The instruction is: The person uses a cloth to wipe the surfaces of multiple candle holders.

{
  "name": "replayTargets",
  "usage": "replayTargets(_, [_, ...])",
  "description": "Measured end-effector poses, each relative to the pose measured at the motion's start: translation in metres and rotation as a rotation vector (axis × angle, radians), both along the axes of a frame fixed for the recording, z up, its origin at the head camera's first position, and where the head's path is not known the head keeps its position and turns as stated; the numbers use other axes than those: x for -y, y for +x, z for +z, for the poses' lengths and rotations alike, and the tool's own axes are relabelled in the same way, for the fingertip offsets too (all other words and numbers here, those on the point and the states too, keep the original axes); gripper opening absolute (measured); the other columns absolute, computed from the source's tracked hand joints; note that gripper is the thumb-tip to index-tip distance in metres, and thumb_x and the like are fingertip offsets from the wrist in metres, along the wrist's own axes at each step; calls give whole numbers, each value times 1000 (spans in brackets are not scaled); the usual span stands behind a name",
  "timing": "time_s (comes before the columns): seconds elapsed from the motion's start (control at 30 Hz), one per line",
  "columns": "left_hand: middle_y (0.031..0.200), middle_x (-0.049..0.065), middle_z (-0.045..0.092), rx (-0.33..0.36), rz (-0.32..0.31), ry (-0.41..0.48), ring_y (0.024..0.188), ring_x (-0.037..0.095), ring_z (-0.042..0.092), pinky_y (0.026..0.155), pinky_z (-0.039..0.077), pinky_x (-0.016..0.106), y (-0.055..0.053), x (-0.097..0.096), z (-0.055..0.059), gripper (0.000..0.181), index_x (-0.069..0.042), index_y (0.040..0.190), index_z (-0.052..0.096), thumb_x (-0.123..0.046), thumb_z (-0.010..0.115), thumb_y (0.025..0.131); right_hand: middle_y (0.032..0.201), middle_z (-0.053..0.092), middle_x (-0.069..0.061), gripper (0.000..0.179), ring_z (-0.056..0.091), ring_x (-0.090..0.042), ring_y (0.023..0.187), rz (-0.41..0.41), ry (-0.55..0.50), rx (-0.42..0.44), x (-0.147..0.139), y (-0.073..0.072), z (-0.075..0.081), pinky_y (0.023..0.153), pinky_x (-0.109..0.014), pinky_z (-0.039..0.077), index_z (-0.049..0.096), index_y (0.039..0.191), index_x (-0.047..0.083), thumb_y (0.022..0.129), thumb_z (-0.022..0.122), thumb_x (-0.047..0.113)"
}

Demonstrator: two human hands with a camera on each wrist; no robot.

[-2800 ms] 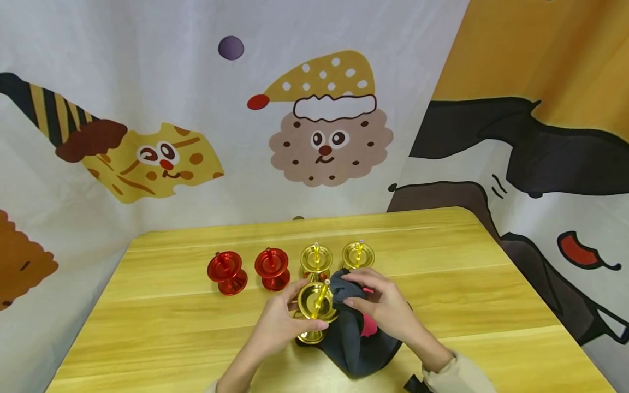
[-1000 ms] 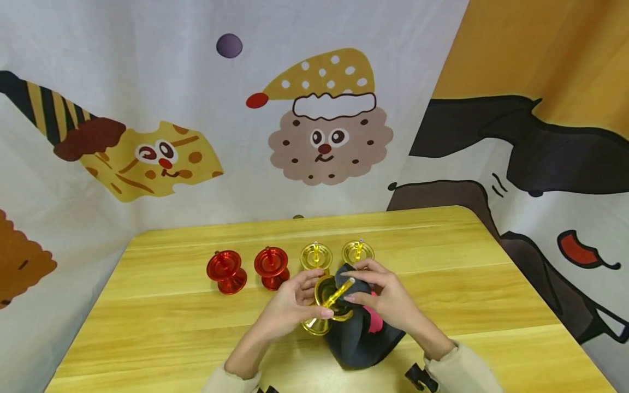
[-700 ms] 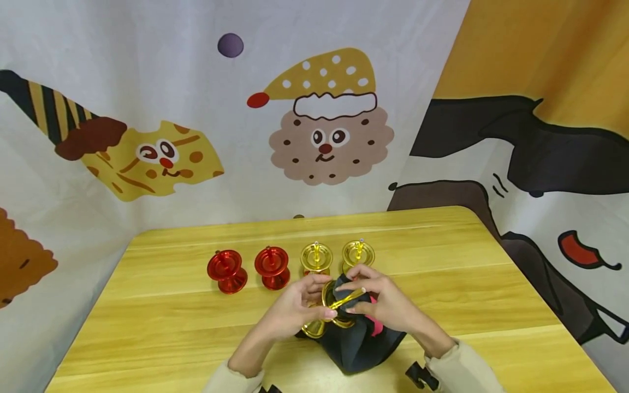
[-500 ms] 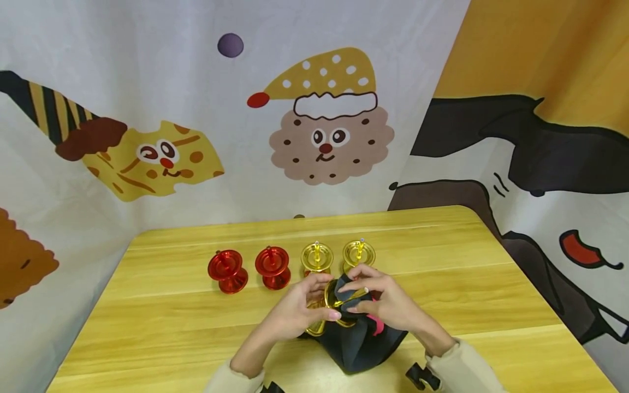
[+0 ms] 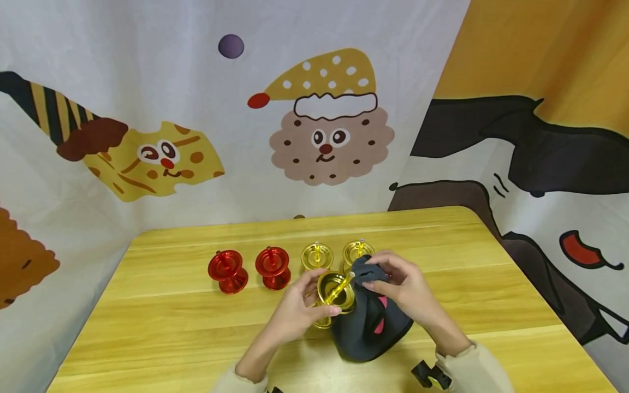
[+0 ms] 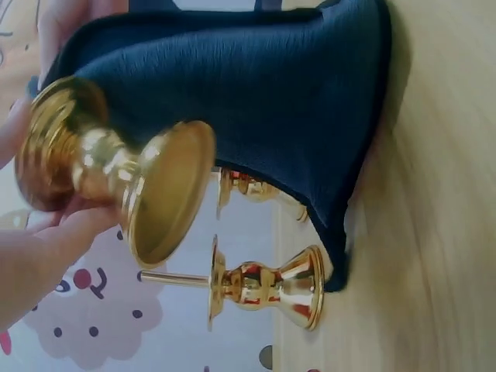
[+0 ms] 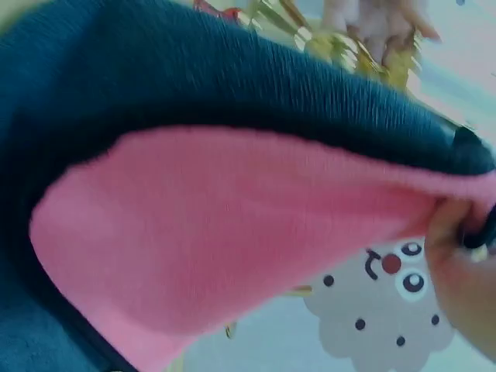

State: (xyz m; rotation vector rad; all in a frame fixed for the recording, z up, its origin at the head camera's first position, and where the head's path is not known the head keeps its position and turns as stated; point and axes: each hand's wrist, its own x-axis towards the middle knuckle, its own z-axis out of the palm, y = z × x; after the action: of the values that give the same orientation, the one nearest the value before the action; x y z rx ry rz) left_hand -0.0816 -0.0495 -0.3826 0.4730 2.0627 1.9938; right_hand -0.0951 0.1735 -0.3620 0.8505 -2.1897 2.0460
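My left hand [image 5: 297,308] grips a shiny gold candle holder [image 5: 338,290] above the table, its dish tilted toward me and its central spike leaning right. In the left wrist view the flared base of this held candle holder [image 6: 101,159] faces the camera. My right hand [image 5: 410,286] pinches a bunched corner of a dark blue-grey cloth [image 5: 361,338] just right of the dish. The rest of the cloth hangs down to the table. Its pink underside [image 7: 178,240] fills much of the right wrist view.
Two red candle holders [image 5: 228,271] stand at the left on the wooden table [image 5: 172,327]. Two gold candle holders [image 5: 316,256] stand behind my hands, partly hidden by them and the cloth. A printed curtain [image 5: 196,98] hangs behind the table.
The right hand has drawn the cloth corner out of the dish, rightward and up. The held candle holder, earlier tipped further right, has turned back so its dish faces me more.
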Motion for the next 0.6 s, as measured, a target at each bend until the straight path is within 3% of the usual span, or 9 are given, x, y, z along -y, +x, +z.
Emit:
replayTargets(0.13, [125, 24, 45, -7, 67, 107, 115, 33, 47, 92, 43, 30, 1, -4, -5, 66, 8, 131, 35, -2, 72, 77, 103, 51, -17, 29, 59, -16, 88, -122, 10, 2, 12, 7, -9, 68, -28, 54, 55, 105, -5, 79, 63, -11])
replayTargets(0.27, [123, 23, 46, -37, 97, 109, 113, 32, 49, 92, 43, 30, 3, -7, -8, 68, 7, 133, 34, -8, 72, 78, 112, 48, -17, 27, 55, -13, 91, -196, 169, -99, 22, 15, -19, 69, -25, 52, 61, 107, -1, 80, 66, -4])
replayTargets(0.37, [124, 23, 47, -26, 100, 99, 114, 31, 49, 92, 43, 29, 3, -6, -10, 69, 7, 133, 34, -9, 72, 78, 116, 45, -17, 23, 56, -11, 85, -198, 227, -99, 24, 19, -23, 61, -24, 51, 63, 104, 1, 81, 66, -1])
replayTargets(0.47, [125, 23, 46, -9, 55, 102, 115, 31, 48, 92, 43, 29, 3, -4, -11, 67, 8, 133, 35, -5, 71, 78, 115, 46, -18, 20, 55, -11, 81, -169, 264, -110, 22, 18, -24, 56, -23, 49, 65, 98, 0, 79, 67, -4])
replayTargets(0.53, [127, 24, 45, 11, -5, 104, 115, 32, 47, 91, 43, 29, 2, -2, -11, 65, 8, 133, 36, -1, 70, 78, 113, 48, -17, 19, 53, -10, 79, -155, 304, -136, 20, 16, -23, 54, -21, 47, 67, 93, 1, 76, 68, -7])
replayTargets(0.6, [127, 25, 45, 38, -82, 101, 115, 32, 48, 89, 45, 29, 1, 0, -10, 64, 8, 133, 36, 1, 68, 79, 111, 52, -14, 22, 53, -14, 85, -131, 352, -175, 18, 11, -21, 60, -22, 47, 68, 88, 4, 73, 68, -11])
